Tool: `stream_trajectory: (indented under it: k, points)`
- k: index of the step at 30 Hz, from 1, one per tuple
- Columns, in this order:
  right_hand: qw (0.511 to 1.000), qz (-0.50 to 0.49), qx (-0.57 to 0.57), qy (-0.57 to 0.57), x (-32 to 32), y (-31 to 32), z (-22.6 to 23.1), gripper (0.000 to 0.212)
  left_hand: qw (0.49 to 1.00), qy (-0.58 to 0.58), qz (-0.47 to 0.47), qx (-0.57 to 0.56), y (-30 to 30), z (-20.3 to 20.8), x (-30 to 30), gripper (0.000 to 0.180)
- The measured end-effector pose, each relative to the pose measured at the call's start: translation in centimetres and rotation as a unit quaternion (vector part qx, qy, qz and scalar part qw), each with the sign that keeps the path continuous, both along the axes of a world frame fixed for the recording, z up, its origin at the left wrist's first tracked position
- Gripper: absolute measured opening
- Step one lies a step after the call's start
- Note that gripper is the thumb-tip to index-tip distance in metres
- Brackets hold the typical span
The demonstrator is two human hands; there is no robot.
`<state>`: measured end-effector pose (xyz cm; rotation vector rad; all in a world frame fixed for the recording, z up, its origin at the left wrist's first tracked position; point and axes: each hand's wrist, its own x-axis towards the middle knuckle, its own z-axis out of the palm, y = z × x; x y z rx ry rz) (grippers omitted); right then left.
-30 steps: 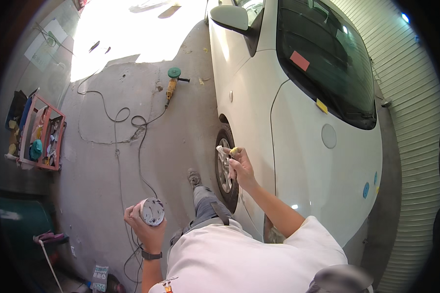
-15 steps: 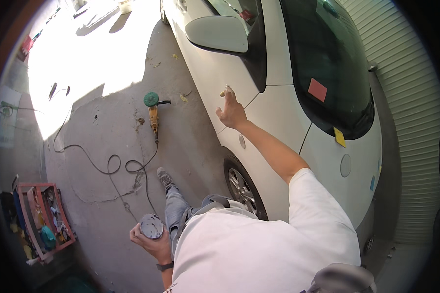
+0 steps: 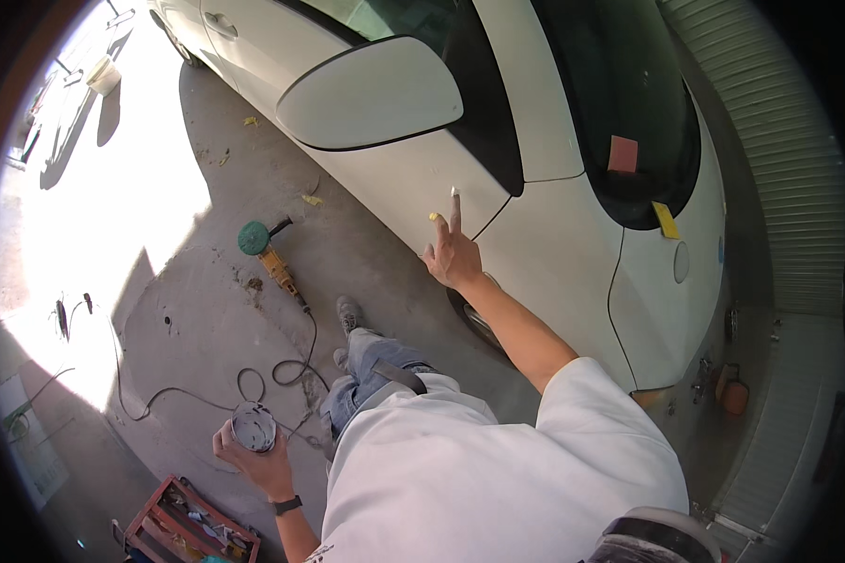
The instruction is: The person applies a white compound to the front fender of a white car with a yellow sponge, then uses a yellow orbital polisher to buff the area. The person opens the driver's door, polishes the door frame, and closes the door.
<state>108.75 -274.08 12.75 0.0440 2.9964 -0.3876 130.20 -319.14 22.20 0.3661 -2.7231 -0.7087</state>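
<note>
My left hand [image 3: 252, 460] is wrapped round a small round tub [image 3: 253, 427] smeared with greyish-white paste and holds it low beside my left leg. My right hand [image 3: 455, 258] is stretched forward over the side of the white car [image 3: 559, 249], below its side mirror [image 3: 376, 92]. Two of its fingers are extended, one tipped with white and the other with yellow; whether the tips are coated or wrapped is too small to tell. Whether the fingers touch the panel cannot be made out.
A power polisher [image 3: 274, 267] with a green pad lies on the floor, its black cord [image 3: 174, 389] looping toward my feet. At lower left stands a red-framed tool rack [image 3: 192, 521]. A white bucket [image 3: 103, 75] stands farther off in the sunlight. Right of the car is a ribbed shutter [image 3: 770, 159].
My view has shifted toward the mirror, which looks larger now. The two fingers of my right hand are more plainly spread. My left hand keeps the tub, a little farther left in view.
</note>
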Motion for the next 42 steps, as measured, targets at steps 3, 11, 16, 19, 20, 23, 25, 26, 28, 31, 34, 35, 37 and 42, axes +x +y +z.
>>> stream_trajectory:
  k: [3, 11, 16, 19, 20, 23, 25, 26, 28, 31, 34, 35, 37, 42]
  points:
    - [0.979, 0.009, 0.177, -0.105, 0.5, -0.8, 0.2, 0.070, 0.999, -0.009, -0.043, 0.010, 1.4, -0.1, -4.7, 0.083]
    - [0.991, -0.045, -0.012, 0.127, 0.0, -2.4, 1.9, 0.065, 0.983, -0.045, -0.177, 0.014, 4.4, 1.3, -14.1, 0.082]
    - [0.995, -0.086, 0.042, -0.029, 0.8, -1.1, 0.6, 0.065, 0.972, -0.018, -0.236, 0.004, 4.3, 1.7, -18.4, 0.082]
    - [0.997, -0.067, 0.025, 0.042, 0.4, -1.1, -1.1, 0.070, 0.963, -0.027, -0.268, 0.007, 4.6, 1.8, -19.9, 0.082]
    - [0.995, -0.064, 0.052, 0.048, 0.2, -1.2, -1.5, 0.071, 0.959, -0.025, -0.283, -0.004, 4.7, 1.8, -20.2, 0.083]
    - [0.998, -0.042, 0.043, 0.012, 0.2, -2.0, -1.4, 0.066, 0.951, -0.021, -0.309, -0.010, 4.8, 1.8, -21.0, 0.085]
    - [0.997, -0.054, -0.042, -0.017, 0.2, -2.5, 0.4, 0.067, 0.953, -0.029, -0.301, 0.007, 4.6, 1.8, -21.4, 0.086]
    - [0.996, -0.050, -0.026, 0.068, 0.4, -2.5, 1.9, 0.066, 0.952, -0.015, -0.306, -0.004, 4.4, 1.7, -21.6, 0.086]
    - [0.974, -0.087, -0.048, 0.206, 0.0, -2.5, 5.6, 0.063, 0.953, -0.021, -0.304, -0.003, 3.9, 1.4, -21.9, 0.085]
    - [0.931, -0.107, -0.033, 0.348, -3.1, -0.4, 12.1, 0.054, 0.947, -0.041, -0.317, 0.014, 3.3, 0.9, -22.6, 0.085]
    - [0.944, -0.215, 0.024, 0.249, -5.1, 1.8, 15.7, 0.056, 0.936, -0.032, -0.349, 0.014, 2.6, 0.7, -23.4, 0.086]
    - [0.937, -0.239, 0.048, 0.251, -5.1, 1.9, 16.1, 0.056, 0.932, -0.023, -0.361, 0.010, 2.4, 0.7, -23.6, 0.086]
    - [0.955, -0.257, 0.026, 0.148, -4.1, 2.0, 15.8, 0.061, 0.935, -0.036, -0.352, 0.012, 2.0, 0.6, -23.8, 0.087]
    - [0.938, -0.278, 0.023, 0.205, -1.9, 2.1, 13.9, 0.062, 0.943, -0.060, -0.326, 0.024, 0.9, 0.4, -23.5, 0.087]
